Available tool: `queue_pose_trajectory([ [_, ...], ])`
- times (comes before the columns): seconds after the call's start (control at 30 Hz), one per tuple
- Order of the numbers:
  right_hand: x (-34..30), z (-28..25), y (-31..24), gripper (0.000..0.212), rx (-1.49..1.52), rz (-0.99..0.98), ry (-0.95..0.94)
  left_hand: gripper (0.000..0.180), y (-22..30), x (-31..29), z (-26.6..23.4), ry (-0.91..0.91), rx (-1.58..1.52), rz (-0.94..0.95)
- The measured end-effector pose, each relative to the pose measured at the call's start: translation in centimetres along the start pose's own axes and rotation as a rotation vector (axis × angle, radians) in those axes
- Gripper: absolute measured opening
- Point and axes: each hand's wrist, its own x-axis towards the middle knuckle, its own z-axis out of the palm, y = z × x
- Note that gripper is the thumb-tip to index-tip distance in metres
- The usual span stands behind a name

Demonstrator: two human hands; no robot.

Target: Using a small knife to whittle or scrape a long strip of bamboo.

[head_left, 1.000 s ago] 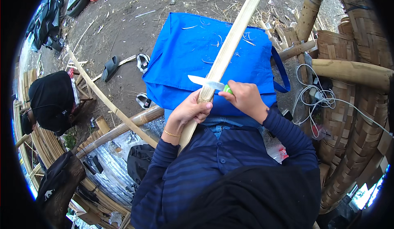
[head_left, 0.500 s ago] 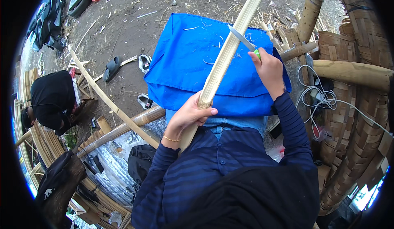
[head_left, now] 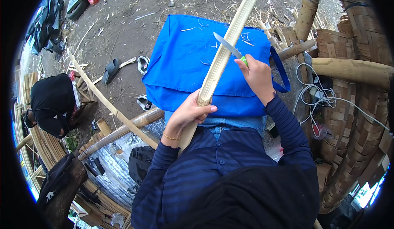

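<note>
Bamboo strip (head_left: 243, 17) slants over the blue cloth (head_left: 176, 56); your left hand (head_left: 191, 111) clasps it at the cloth's near edge while your right hand (head_left: 257, 78) grips a knife (head_left: 228, 46).

Soft, fairly bright daylight around us, faint shadows. Bamboo strip (head_left: 218, 69) and blue cloth (head_left: 180, 60) read sharp; black garment (head_left: 246, 200) loses detail. Silvery sheet (head_left: 115, 163) glints; 1 patch blown out lower right. Fisheye bends edges, corners black.

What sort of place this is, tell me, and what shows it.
Probably an open-air spot for working bamboo, judging by the littered dirt ground, the woven panels at the right, and the long pale strip in the left hand.
</note>
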Motion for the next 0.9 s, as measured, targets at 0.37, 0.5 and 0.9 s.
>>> queue_pose_trajectory([
  [0.37,-0.9,1.0,-0.7,0.04,0.011,-0.169,-0.088,0.038,0.1,0.5,0.2,0.063,0.084,0.006],
  [0.5,-2.6,1.9,-3.3,0.041,0.092,-0.21,-0.127,0.041,0.1,0.6,0.1,0.09,0.048,-0.005],
  [0.9,-1.8,1.6,-2.8,0.042,0.037,-0.246,-0.057,0.036,0.4,0.4,0.5,0.072,0.055,0.024],
])
